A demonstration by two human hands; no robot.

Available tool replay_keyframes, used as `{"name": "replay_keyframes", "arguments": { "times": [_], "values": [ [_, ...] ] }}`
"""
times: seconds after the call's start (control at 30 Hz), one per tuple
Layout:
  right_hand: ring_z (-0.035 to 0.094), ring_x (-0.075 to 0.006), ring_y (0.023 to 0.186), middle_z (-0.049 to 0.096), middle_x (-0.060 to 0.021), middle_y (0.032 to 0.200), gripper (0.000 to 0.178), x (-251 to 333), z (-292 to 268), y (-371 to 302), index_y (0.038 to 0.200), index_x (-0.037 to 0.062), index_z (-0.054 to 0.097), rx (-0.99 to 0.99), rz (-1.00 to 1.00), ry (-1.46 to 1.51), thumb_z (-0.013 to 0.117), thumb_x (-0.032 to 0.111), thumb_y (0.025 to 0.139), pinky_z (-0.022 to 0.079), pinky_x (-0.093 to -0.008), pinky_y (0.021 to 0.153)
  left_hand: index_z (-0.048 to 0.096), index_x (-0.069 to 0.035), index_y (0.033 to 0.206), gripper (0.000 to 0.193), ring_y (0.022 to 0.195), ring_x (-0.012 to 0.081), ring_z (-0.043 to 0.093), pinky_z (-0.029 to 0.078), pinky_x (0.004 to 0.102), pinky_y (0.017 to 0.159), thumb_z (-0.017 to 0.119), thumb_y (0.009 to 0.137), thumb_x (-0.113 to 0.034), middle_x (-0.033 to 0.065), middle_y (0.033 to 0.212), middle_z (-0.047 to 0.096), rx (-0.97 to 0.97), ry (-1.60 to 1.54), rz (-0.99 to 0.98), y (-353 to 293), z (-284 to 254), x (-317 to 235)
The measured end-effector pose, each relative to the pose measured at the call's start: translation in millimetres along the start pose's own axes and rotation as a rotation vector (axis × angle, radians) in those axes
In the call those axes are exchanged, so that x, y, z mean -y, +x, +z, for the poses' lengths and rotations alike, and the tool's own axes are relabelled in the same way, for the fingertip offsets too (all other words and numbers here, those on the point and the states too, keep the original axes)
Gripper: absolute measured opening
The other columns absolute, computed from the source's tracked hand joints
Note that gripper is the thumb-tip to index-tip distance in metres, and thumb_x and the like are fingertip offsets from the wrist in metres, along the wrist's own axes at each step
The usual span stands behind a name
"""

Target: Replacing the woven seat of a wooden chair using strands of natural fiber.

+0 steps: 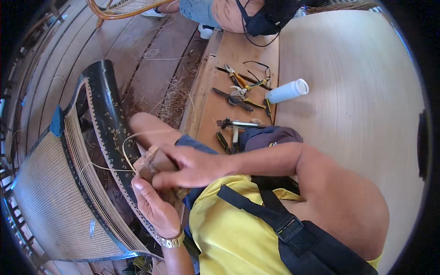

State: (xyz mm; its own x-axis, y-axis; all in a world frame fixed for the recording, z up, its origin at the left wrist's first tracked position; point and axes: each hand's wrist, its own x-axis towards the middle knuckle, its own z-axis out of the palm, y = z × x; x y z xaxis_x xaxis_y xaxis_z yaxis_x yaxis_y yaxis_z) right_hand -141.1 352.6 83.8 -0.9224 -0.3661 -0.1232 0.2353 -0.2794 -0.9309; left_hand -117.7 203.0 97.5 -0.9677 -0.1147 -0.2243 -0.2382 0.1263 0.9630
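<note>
A light brown wooden block (159,166) is in my right hand (195,166), with the fingers over its top and side. My left hand (156,207), with a gold watch at the wrist, is curled against the near side of the same block; part of its grip is hidden. A thin pale cane strip (109,169) comes to the block's left edge, close to my left fingertips, and loops up over my knee. Left of my hands stands a dark frame (106,103) edged with small holes. Its woven cane panel (55,197) has a row of loose parallel strands.
On the wooden bench (231,48) lie pliers (231,73), pruning shears (239,91), a black clamp (233,99), a hammer (236,135) and a screwdriver (222,142). A white bottle (284,93) lies beside a dark cap (270,139). Cane scraps (169,103) litter the plank floor. Another person (229,13) sits ahead.
</note>
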Motion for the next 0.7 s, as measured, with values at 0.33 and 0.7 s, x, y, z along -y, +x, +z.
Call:
{"name": "replay_keyframes", "arguments": {
  "times": [0.33,0.7],
  "values": [
    [0.067,-0.0269,0.097,0.070,-0.0118,0.105,0.047,26,-243,-69,0.113,0.0049,0.060,0.096,0.491,-1.172,0.081,0.026,0.077,0.051,-0.0395,0.084,0.049,-0.002,0.139,0.037,0.063,0.0061,0.058,0.045,0.0171,0.056,0.048,0.105,-0.017,0.0123,0.101,0.069,0.006,-0.123,0.062,27,-79,2],
    [0.063,-0.0340,0.107,0.065,-0.0201,0.117,0.049,-16,-317,-118,0.120,0.0043,0.057,-0.110,0.790,-1.486,0.075,0.016,0.075,0.051,-0.0423,0.088,0.059,-0.003,0.106,0.015,0.060,0.0053,0.048,0.039,0.0195,0.054,0.050,0.103,-0.015,0.0059,0.096,0.066,0.054,0.438,-0.138,1,-185,5]
  ]
}}
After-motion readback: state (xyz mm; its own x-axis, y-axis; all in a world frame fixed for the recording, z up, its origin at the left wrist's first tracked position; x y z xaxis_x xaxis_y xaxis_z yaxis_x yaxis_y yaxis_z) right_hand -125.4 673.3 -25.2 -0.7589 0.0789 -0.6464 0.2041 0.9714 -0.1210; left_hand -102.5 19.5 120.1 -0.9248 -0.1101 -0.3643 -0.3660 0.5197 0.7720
